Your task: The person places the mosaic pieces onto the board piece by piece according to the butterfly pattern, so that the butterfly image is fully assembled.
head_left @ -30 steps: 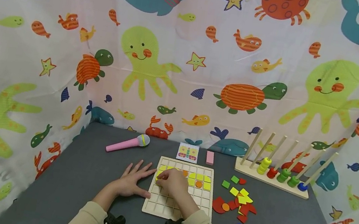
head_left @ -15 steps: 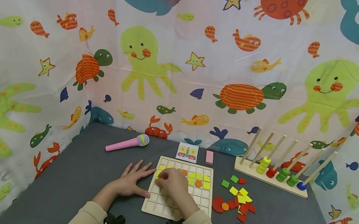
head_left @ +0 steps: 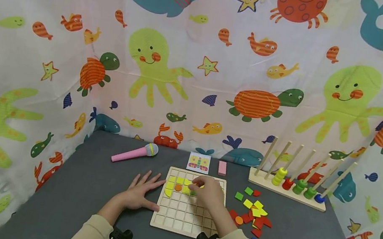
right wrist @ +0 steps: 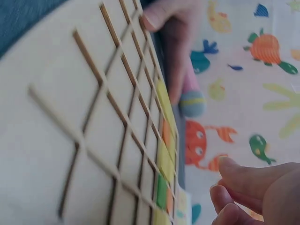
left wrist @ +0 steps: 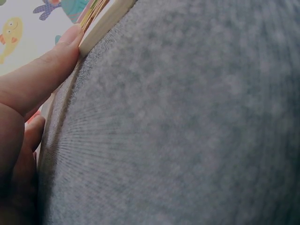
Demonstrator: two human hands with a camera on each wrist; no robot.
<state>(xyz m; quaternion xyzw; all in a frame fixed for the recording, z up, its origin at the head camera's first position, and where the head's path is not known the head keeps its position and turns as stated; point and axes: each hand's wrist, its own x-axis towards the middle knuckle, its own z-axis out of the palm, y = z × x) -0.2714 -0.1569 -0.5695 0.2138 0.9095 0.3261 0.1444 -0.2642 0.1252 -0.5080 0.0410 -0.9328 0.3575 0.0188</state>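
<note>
Wooden grid board (head_left: 182,209) beneath right hand (head_left: 211,192)

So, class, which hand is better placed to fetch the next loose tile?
Probably the right hand: it hovers nearer the loose tiles, while the left hand touches the board's left edge.

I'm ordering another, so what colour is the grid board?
The grid board is pale beige, clearest in the head view.

pink toy microphone (head_left: 134,153) | wooden peg rack (head_left: 280,190), coloured rings (head_left: 279,177) | sea-creature backdrop (head_left: 207,32)
</note>
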